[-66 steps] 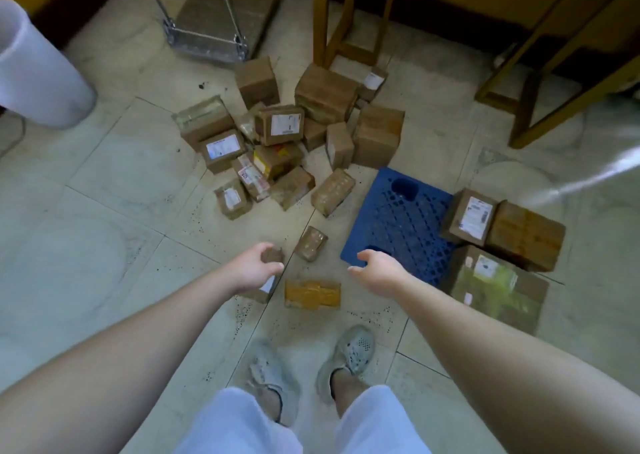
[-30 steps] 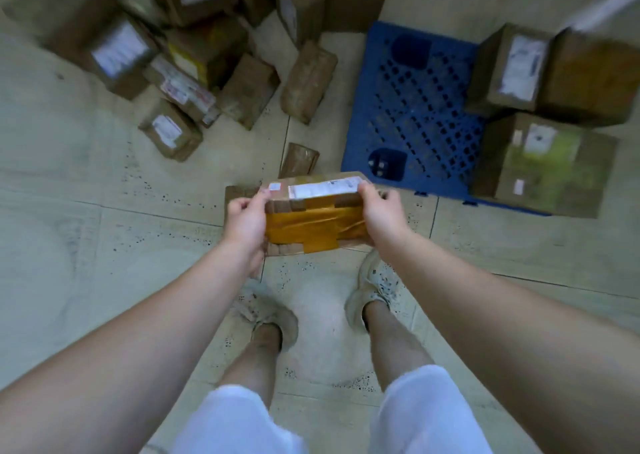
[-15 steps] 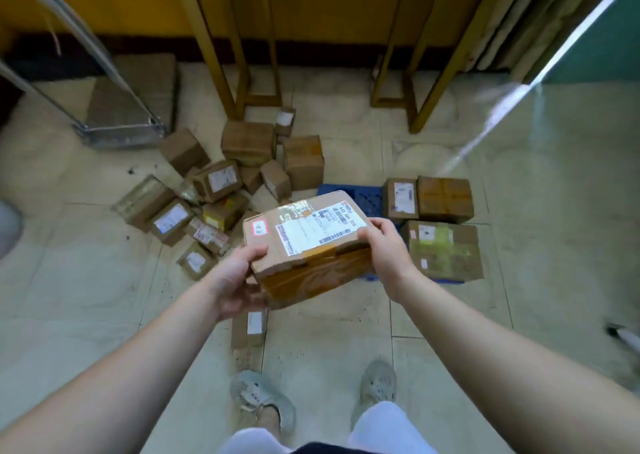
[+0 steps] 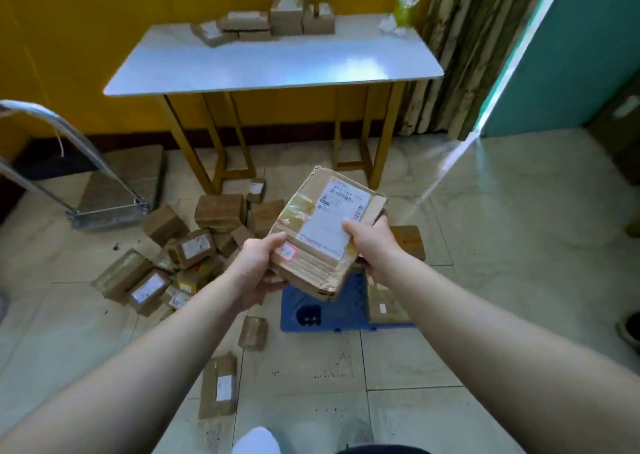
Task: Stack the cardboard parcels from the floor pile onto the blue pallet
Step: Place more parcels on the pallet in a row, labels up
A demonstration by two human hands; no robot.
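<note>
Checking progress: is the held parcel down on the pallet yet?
No: both hands, left hand and right hand, hold the parcel above the pallet.

Floor pile (image 4: 194,249) lies left of pallet (image 4: 322,311), before table (image 4: 273,62).

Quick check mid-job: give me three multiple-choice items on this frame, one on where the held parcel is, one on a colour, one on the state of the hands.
1. Where is the held parcel?
A. On the white table
B. In the air above the blue pallet
C. On the floor pile

2. What colour is the wall behind the white table?
A. Yellow
B. Grey
C. Red

3. How is the parcel gripped?
A. Left hand only
B. Right hand only
C. Both hands

Answers: 1 B, it is lifted in front of the pallet, touching no surface. 2 A, the wall is yellow. 3 C, the left hand and right hand clasp opposite edges.
</note>
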